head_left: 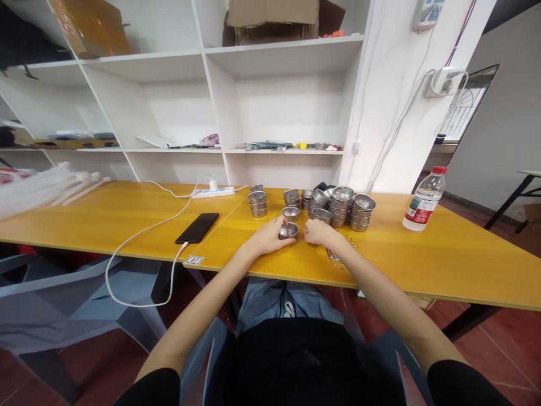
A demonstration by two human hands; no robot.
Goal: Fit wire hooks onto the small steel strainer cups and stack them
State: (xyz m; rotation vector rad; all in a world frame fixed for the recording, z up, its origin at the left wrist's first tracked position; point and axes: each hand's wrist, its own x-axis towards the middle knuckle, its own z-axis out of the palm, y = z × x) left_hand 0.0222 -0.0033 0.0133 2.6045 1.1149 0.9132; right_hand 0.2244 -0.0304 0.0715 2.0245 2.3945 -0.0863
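Fingers, left hand (269, 235): bending around one metal cup (289, 230), the thumb lying along its near side, the others reaching round the left and far side; the grip is bearing on the wall and rim.

Fingers, right hand (318, 232): curling inward, pressing together in a loose fist just right of the cup; whether they are pinching anything, cannot tell.

Metal cup, one: standing on the yellow table (448, 254) between the forearms and the stacks, mouth facing up, small holes showing in its wall. Second cup (291, 213): standing just behind it.

Handling, as judged: the cup is probably weighing little, its thin wall staying stiff under a light squeeze. Smooth metal is likely offering some slip to dry skin; breakage is looking unlikely, denting possible. Best hold: thumb and fingertips opposing each other across the wall just below the rim.

Thin wires (335, 257), loose pile: lying beside and partly under the right forearm; seemingly light, springy and prone to tangling, best taken singly by an end.

Cup stacks (341, 210), right group: standing behind the right hand. Smaller stack (258, 204): standing farther left.
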